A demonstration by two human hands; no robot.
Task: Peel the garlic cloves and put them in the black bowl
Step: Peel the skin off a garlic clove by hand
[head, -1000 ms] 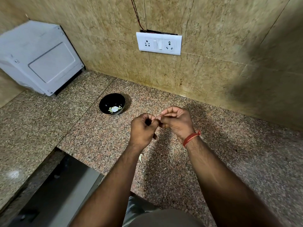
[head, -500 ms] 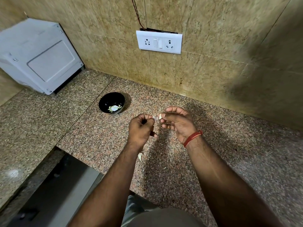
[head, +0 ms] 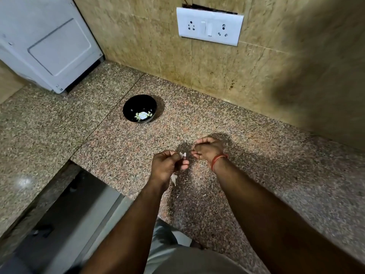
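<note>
Where left hand (head: 165, 167) pinches it, garlic clove (head: 182, 155): pale, seemingly half-peeled.

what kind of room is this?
Likely a home kitchen: speckled granite counter, tiled wall with a switch-and-socket plate, a white appliance in the corner, and a black bowl holding peeled garlic.

1. A home kitchen — a speckled pink-brown granite countertop (head: 246, 155) fills the middle of the frame.
2. Beige marble-look wall tiles (head: 138, 42) rise behind it.
3. Upper centre: a white plastic switch-and-socket plate (head: 210, 26).
4. Upper left — a white metal appliance casing (head: 45, 40).
</note>
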